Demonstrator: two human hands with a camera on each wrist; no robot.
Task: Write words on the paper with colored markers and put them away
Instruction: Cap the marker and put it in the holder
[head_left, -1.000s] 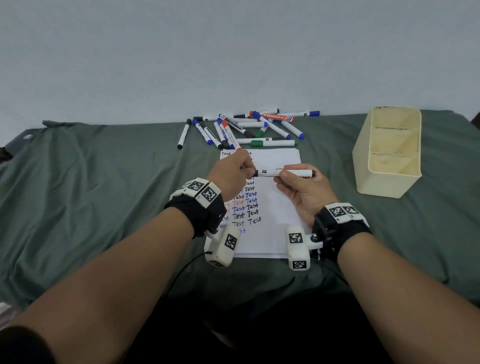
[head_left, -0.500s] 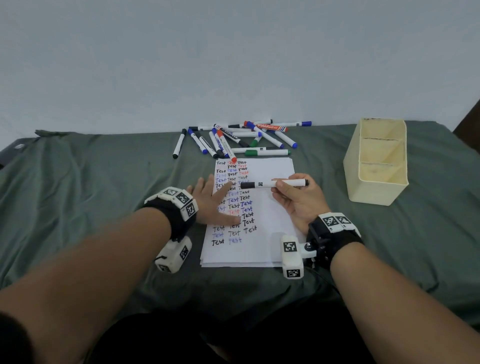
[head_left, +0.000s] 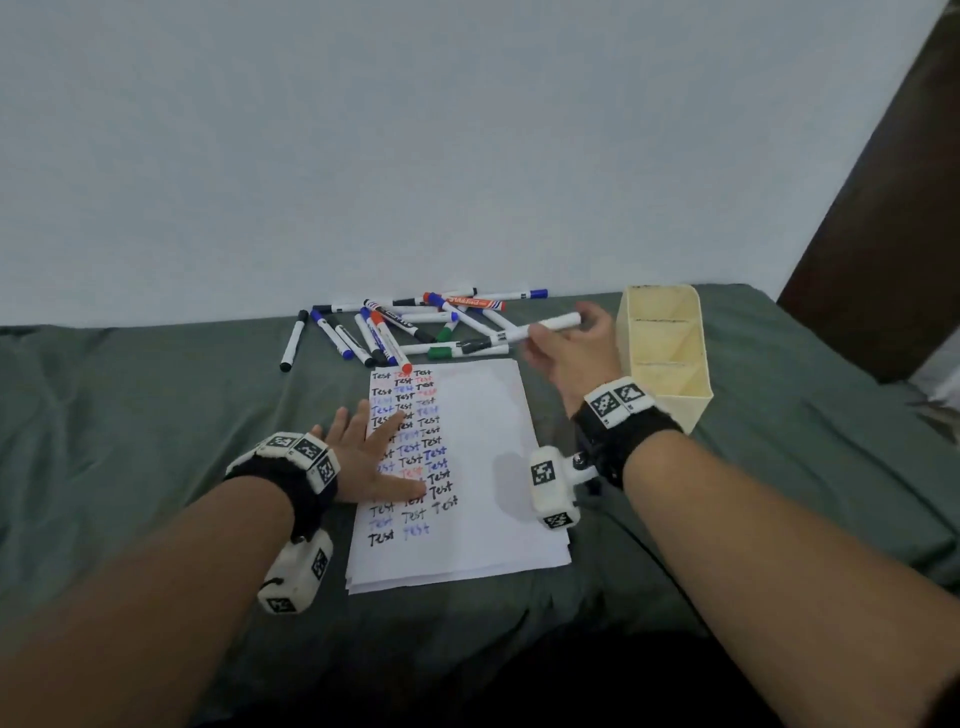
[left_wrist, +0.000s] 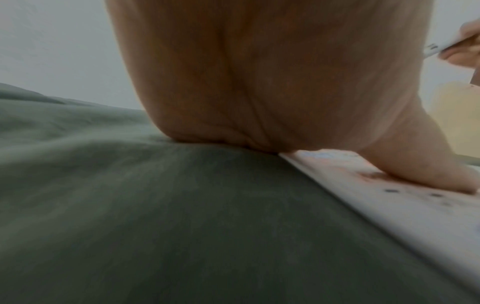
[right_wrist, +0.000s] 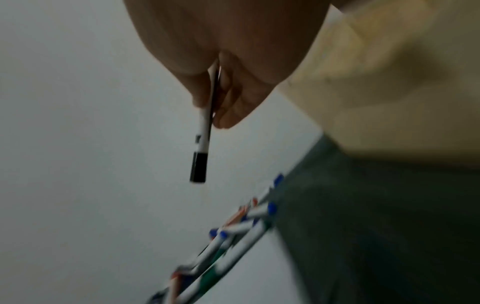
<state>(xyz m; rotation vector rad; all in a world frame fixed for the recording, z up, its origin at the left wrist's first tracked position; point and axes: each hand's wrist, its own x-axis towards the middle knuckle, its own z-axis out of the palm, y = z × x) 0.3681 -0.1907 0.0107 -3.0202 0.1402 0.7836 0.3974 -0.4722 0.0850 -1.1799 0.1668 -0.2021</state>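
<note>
A stack of white paper (head_left: 488, 467) covered with rows of "Test" in black, blue and red lies on the green cloth. My left hand (head_left: 369, 457) rests flat on its left edge, fingers spread, the thumb (left_wrist: 441, 176) pressing the sheet. My right hand (head_left: 571, 345) is lifted beside the cream box (head_left: 667, 353) and pinches a capped black marker (head_left: 524, 332) (right_wrist: 201, 148), cap end pointing left. A pile of capped markers (head_left: 410, 327) in blue, black, red and green lies beyond the paper.
The cream organizer box has three open compartments and stands to the right of the paper. A lone black marker (head_left: 293, 347) lies left of the pile. The pale wall (head_left: 363, 156) rises just behind the markers. A dark wooden piece (head_left: 893, 208) stands at the right.
My left hand let go of the marker's cap end and settled flat on the paper. My right hand carried the capped black marker up and right, from over the paper toward the cream box.
</note>
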